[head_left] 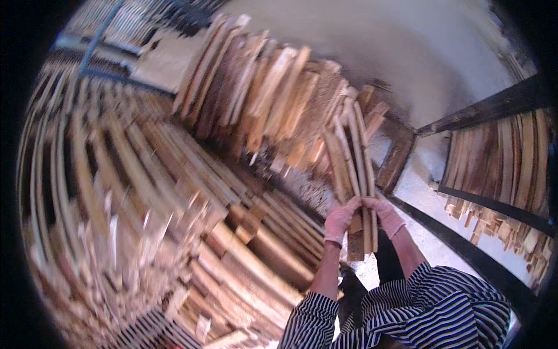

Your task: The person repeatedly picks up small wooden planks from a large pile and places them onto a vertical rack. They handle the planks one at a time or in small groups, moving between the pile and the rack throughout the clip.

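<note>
Both my hands wear pink work gloves and grip a small bundle of long wooden strips (356,152) in front of me. My left hand (340,220) is closed round the left side of the bundle. On its right side my right hand (386,214) is wrapped, close to the left one. The strips point away from me, their near ends (358,247) sticking out below my gloves toward my legs. Their far ends overlap the edge of a pile of boards (264,93). My fingertips are partly hidden and the picture is somewhat blurred.
Stacked long slats (133,157) fill the left, with splintered ends (139,256) nearer me. Thick timbers (250,262) lie by my left forearm. To the right, a dark metal beam (465,238) and a rack of upright boards (500,154) stand beside pale floor (421,174).
</note>
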Tool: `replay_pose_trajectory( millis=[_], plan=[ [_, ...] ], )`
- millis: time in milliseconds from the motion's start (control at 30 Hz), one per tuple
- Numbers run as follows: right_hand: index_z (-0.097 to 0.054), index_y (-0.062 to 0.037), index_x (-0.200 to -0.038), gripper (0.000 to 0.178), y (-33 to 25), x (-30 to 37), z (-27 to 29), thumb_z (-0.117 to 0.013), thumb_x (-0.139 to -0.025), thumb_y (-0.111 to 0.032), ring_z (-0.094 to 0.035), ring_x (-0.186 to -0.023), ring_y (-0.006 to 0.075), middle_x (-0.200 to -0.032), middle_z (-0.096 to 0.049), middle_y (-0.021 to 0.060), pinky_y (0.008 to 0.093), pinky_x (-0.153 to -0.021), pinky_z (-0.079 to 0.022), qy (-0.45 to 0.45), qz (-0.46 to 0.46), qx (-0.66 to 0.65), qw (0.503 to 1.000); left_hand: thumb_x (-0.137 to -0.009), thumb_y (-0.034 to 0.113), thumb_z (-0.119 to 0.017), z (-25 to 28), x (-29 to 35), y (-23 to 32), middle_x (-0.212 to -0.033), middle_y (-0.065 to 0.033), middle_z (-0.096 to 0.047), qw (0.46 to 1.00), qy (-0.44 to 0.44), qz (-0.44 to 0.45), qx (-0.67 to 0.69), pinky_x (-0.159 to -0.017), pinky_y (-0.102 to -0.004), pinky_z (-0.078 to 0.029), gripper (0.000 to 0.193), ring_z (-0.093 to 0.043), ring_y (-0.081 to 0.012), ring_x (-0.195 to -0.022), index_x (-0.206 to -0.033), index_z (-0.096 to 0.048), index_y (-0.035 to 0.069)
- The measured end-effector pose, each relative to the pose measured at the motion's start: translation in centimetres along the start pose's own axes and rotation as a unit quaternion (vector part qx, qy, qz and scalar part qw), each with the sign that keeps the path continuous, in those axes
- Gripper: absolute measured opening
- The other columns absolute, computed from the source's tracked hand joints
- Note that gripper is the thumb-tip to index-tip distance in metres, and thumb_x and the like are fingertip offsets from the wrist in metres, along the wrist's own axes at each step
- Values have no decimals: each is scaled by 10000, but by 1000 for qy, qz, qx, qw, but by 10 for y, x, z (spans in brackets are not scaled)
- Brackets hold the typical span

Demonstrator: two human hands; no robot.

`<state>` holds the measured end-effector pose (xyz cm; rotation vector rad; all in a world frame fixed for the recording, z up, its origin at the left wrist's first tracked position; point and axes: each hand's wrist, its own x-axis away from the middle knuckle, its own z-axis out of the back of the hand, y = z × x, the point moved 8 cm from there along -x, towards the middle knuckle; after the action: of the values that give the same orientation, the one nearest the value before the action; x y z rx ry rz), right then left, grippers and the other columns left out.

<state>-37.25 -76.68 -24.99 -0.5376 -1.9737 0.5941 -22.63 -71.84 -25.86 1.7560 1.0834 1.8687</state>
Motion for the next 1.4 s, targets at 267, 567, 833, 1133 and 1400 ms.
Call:
replay_pose_trajectory(
  millis=[267,567,833,1133,1400],
  plan=[
    [-426,-20,-1452,801,-40,172,-112,-804,-757,-144,-627,-1124,202,-1269,-628,90,342,-970,-522,-128,91,103,982,-839,190,-838,29,261,82,-1224,-110,-663,974,155,-158,54,-947,-330,-528,751,-627,-186,-1111,-1439,-419,18],
    [-411,-13,-1462,922,4,333,-306,-867,-710,-290,-617,-1165,259,-1283,-624,176,371,-1006,-492,-251,361,341,831,-766,248,-896,197,479,109,-1247,-156,-655,925,133,-272,231,-967,-355,-550,1168,-660,-247,-1103,-1557,-77,-12],
    [-229,-50,-1554,1210,41,388,-447,-931,-616,-352,-472,-1342,286,-1454,-463,194,384,-1132,-389,-353,355,418,758,-527,454,-982,314,580,56,-1349,-153,-557,860,343,-356,129,-1006,-397,-517,1297,-596,-297,-1178,-1511,-269,2],
    [-390,-30,-1440,1002,111,334,-491,-901,-675,-428,-582,-1231,318,-1361,-560,203,425,-1044,-491,-442,284,391,755,-747,288,-786,396,528,-63,-1018,-163,-712,708,392,-200,-553,-775,-462,-567,447,-684,-349,-905,-1127,-664,86],
    [-192,-67,-1557,1120,121,370,-492,-787,-761,-583,-556,-1277,394,-1422,-510,258,443,-1068,-451,-310,183,595,718,-785,351,-851,377,506,-54,-1289,-98,-632,848,79,-253,458,-993,-462,-554,734,-631,-318,-1146,-1390,-533,82]
  ],
)
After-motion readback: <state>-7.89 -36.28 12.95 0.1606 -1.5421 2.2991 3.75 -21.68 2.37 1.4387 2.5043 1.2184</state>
